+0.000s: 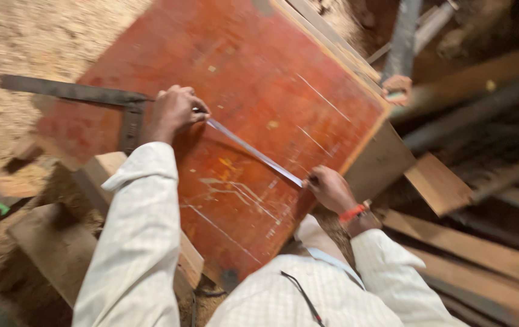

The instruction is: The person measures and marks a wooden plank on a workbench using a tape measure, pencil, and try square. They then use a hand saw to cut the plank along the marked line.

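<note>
A large red-brown board [253,79] lies tilted on wooden blocks in front of me. A thin metal straightedge [253,151] runs diagonally across its near part. My left hand [175,112] presses down on the straightedge's upper left end, fingers closed over it. My right hand [329,188] is at the lower right end, fingers pinched as if around a small marking tool that I cannot make out. A dark metal square [90,97] lies at the board's left edge, just beside my left hand.
Another person's hand [397,89] rests at the board's far right corner. Wooden planks [477,254] are stacked to the right. A wooden block [53,242] sits at the lower left. Sawdust [23,36] covers the ground to the upper left.
</note>
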